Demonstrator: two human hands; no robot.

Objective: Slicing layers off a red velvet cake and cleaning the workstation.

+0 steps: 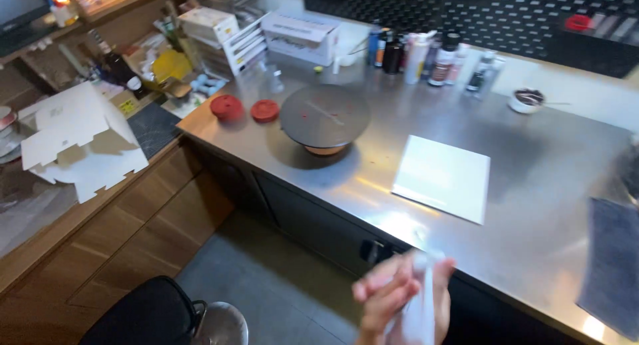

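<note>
Low in the middle of the head view, my right hand point(398, 300) is raised in front of the steel counter's point(532, 205) front edge. Its fingers are closed on a thin white, partly clear item point(425, 298), too blurred to identify. My left hand is out of view. On the counter beyond the hand lies a flat white square board point(442, 177). To its left stands a dark round turntable point(324, 115) on a short base.
Two red round lids point(227, 107) lie left of the turntable. Several bottles point(426, 55) line the back wall, with a small bowl point(528, 100) to their right. A grey cloth point(616, 265) lies at the right edge. A folded white box point(80, 142) sits on the wooden side counter, and a black stool point(150, 315) stands below.
</note>
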